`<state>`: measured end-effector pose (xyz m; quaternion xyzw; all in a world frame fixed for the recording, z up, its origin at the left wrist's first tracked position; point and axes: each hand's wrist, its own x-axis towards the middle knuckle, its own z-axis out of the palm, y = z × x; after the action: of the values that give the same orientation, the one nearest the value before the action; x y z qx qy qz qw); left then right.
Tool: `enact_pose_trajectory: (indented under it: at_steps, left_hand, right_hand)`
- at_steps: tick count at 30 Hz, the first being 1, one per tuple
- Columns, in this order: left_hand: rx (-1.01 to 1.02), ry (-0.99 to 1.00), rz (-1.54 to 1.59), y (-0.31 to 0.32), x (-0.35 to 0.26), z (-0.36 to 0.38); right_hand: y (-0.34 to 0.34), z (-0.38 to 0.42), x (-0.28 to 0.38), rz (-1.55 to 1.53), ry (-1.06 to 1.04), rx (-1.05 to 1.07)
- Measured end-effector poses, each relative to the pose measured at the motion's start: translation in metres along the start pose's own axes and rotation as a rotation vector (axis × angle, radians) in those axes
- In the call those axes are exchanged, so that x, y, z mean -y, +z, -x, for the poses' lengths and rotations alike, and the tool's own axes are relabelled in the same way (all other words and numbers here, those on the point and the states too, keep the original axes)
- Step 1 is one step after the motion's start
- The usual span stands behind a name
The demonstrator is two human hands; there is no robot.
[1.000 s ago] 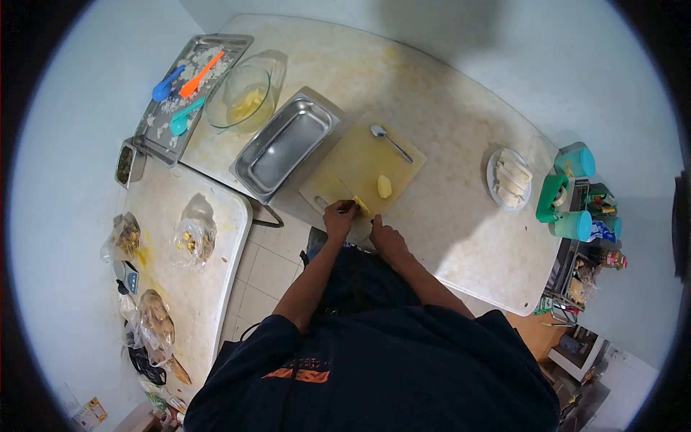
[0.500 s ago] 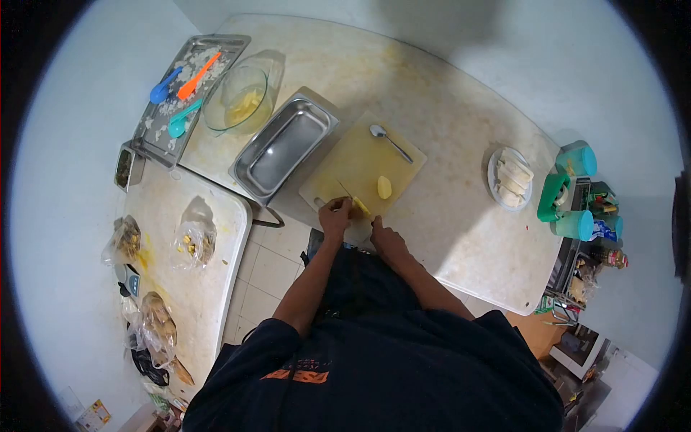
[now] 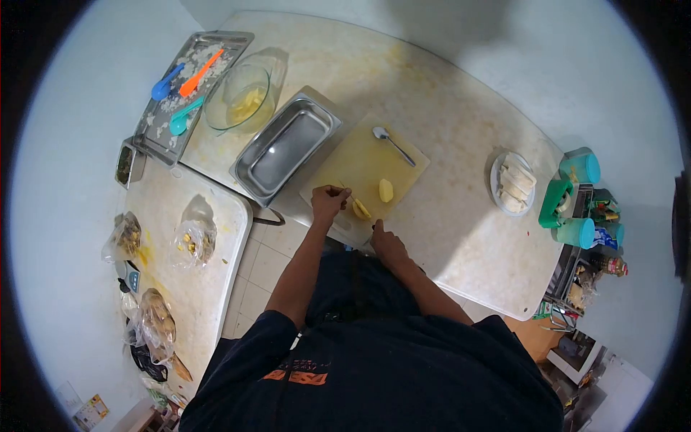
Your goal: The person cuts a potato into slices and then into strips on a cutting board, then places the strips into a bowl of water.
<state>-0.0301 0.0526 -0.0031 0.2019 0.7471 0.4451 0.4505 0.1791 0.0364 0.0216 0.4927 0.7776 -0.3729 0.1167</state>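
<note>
My right hand (image 3: 389,245) is closed around the dark handle of a knife at the near edge of the yellow cutting board (image 3: 353,160). The blade is thin and hard to make out. My left hand (image 3: 330,202) hovers over the board's left part, thumb and fingers pinched together; what they hold, if anything, is too small to tell. Between the hands lie cut pale-yellow pieces (image 3: 361,209), which look like potato. A larger peeled piece (image 3: 386,190) sits to their right. Farther up the board rests a metal spoon (image 3: 394,146).
Left of the board stands a deep steel pan (image 3: 252,177), then a glass bowl (image 3: 211,119) with yellow pieces and a tray (image 3: 170,147) with white bits and colored spoons. On the right are a plate (image 3: 497,189) of white pieces and teal-lidded jars (image 3: 578,232). Plastic bags (image 3: 194,243) lie on the side table.
My left hand has lifted away from the cut pieces and moved slightly up and left, its fingers now pinched. The pieces between my hands show more plainly. My right hand has barely moved.
</note>
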Motion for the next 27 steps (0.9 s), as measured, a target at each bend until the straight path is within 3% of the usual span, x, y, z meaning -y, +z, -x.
enact_pose_trajectory:
  at_steps: [7, 9, 13, 16, 22, 27]
  left_hand:
    - [0.019, -0.013, -0.034, 0.000, 0.002, 0.000]
    - [-0.104, 0.114, -0.323, 0.009, 0.040, -0.012]
    - [-0.179, 0.212, -0.576, 0.013, 0.003, -0.002]
    - [-0.041, 0.050, -0.437, 0.005, 0.016, -0.021]
    - [-0.219, 0.193, -0.510, 0.019, 0.002, 0.000]
    - [-0.087, 0.294, -0.480, 0.017, 0.007, -0.002]
  right_hand:
    - [-0.011, 0.005, 0.006, 0.012, 0.017, 0.108]
    - [-0.010, 0.002, 0.004, 0.033, 0.026, 0.133]
    - [0.018, -0.002, -0.016, 0.029, 0.004, 0.110]
    - [0.008, -0.018, -0.012, 0.020, 0.028, 0.117]
    - [0.004, -0.018, -0.016, -0.084, 0.086, 0.067]
    - [0.007, -0.025, -0.035, -0.162, -0.006, -0.001]
